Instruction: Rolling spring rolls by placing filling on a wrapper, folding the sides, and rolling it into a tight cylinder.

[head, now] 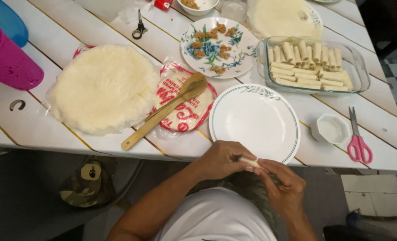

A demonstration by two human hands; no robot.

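Pale wrapper roll [249,161] sits pinched between both hands at the table edge [171,156], just below the empty white plate [254,122]. I note its long axis runs left-right; left hand [223,159] clasps one end, right hand [282,184] the other, equally near.

The table [73,27] is showing white boards with thin gold lines; the scissors [358,143] are showing pink handles; one plate [207,62] is carrying blue flowers; the cup [9,60] is looking magenta; the wrappers [102,87] are looking pale cream.
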